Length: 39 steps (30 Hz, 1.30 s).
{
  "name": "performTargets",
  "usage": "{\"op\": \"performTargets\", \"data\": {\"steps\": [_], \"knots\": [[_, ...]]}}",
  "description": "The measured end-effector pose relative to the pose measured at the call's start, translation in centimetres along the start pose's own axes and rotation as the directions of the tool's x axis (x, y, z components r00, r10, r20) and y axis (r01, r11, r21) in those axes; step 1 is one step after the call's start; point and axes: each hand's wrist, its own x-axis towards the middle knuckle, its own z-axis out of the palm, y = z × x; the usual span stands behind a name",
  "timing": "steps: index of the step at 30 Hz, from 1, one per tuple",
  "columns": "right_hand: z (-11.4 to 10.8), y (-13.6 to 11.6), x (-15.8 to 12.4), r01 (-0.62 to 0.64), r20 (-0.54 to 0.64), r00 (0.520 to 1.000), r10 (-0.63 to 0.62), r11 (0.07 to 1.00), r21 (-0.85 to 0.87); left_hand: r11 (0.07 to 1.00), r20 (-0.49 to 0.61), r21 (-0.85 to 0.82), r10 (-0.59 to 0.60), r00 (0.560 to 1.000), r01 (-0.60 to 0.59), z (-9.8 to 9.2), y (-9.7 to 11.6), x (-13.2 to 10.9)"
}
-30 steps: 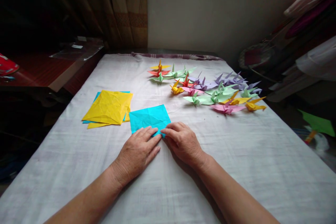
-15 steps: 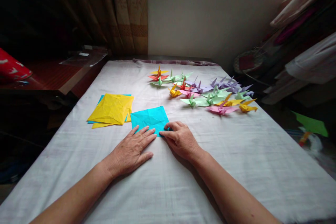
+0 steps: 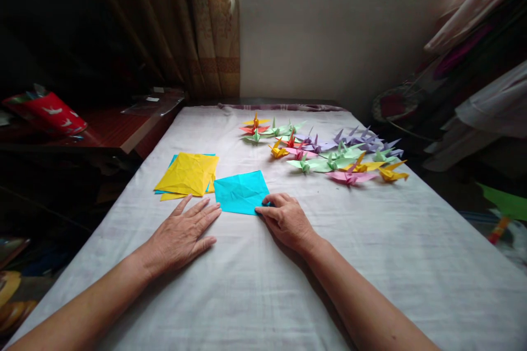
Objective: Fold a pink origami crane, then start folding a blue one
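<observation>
Multicoloured folded paper cranes (image 3: 329,156) lie finished at 1 o'clock; the right hand (image 3: 288,220) pinches the flat creased turquoise paper square (image 3: 240,191), left hand (image 3: 181,233) spread near unfolded yellow paper sheets (image 3: 187,174).

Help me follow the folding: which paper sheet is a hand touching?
The single turquoise sheet: the right hand has its fingertips on its near corner. The yellow stack beside it lies untouched.

Matt turquoise paper sheet (image 3: 240,192), faintly creased, at the right hand (image 3: 288,220). Under the left hand (image 3: 181,233), coarse woven white cloth (image 3: 263,290) over the worktop. Just beyond it, crinkled matt yellow paper (image 3: 188,174). Beyond the right hand, crisp paper cranes (image 3: 329,154).
</observation>
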Motion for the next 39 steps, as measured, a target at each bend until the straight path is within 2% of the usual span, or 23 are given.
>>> {"op": "performTargets", "data": {"steps": [5,10,13,16,20,25,29,34,39], "knots": [[0.1,-0.1,0.0,0.000,-0.006,1.000,0.000,1.000,-0.002,0.997,-0.056,0.080,-0.011,0.998,0.015,-0.7,0.3,-0.1],[0.1,-0.1,0.1,-0.005,-0.015,1.000,0.005,1.000,-0.001,0.985,-0.190,0.119,-0.105,0.976,0.129,-1.5,3.6,2.1],[0.1,-0.1,0.1,-0.006,-0.010,1.000,0.006,1.000,-0.008,0.999,-0.164,0.022,-0.026,0.986,0.030,-0.4,6.0,4.4],[0.1,-0.2,0.1,-0.016,-0.013,1.000,0.016,1.000,-0.016,0.998,-0.085,-0.062,-0.036,0.996,0.031,1.2,7.1,5.9],[0.1,-0.2,0.0,-0.023,-0.017,1.000,0.022,1.000,-0.008,0.994,-0.023,-0.097,-0.060,0.998,0.057,2.2,6.9,6.2],[-0.1,-0.3,0.0,-0.027,-0.015,1.000,0.027,1.000,0.014,0.992,-0.035,-0.105,-0.068,0.997,0.064,2.4,6.2,5.7],[-0.1,-0.3,-0.1,-0.032,-0.021,0.999,0.032,0.999,0.017,0.987,-0.047,-0.079,-0.146,0.988,0.142,2.3,4.4,4.9],[0.0,-0.3,-0.1,-0.029,-0.026,0.999,0.029,0.999,0.015,0.970,0.009,-0.035,-0.239,0.971,0.239,1.6,2.2,4.3],[0.2,-0.3,-0.1,-0.016,-0.045,0.999,0.017,1.000,0.018,0.958,-0.014,0.007,-0.285,0.958,0.285,1.0,3.3,4.8]]}}
